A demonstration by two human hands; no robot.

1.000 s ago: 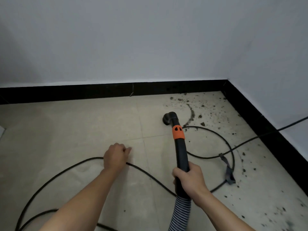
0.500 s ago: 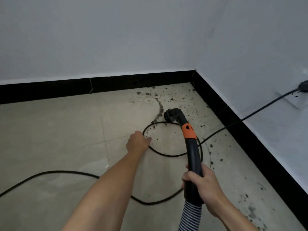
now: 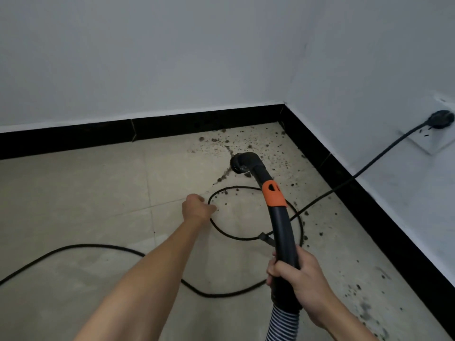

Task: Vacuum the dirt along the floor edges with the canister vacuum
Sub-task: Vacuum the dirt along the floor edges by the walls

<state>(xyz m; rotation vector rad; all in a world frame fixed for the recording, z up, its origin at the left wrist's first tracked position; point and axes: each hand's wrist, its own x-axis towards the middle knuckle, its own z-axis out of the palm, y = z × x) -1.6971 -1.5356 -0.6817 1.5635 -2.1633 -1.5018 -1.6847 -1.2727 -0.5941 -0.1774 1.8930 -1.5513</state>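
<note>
My right hand (image 3: pixel 299 279) grips the black vacuum wand (image 3: pixel 283 232) just above its striped hose (image 3: pixel 283 323). An orange collar (image 3: pixel 273 194) sits on the wand below the round brush nozzle (image 3: pixel 242 163), which points left just above the floor near the corner. Dark dirt (image 3: pixel 236 141) is scattered along the black skirting (image 3: pixel 197 126) in the corner and down the right edge. My left hand (image 3: pixel 198 209) reaches forward and pinches the black power cord (image 3: pixel 221 230), which lies looped on the tiles under the wand.
The cord runs up to a plug (image 3: pixel 440 119) in a wall socket (image 3: pixel 430 141) on the right wall. More cord (image 3: pixel 73 249) curves over the beige tiles at the left. White walls meet at the corner. A cord strap (image 3: pixel 267 238) lies by the loop.
The view has swung left, so the corner sits further right. My left hand has moved forward along the cord to the loop. The nozzle has come nearer the corner dirt.
</note>
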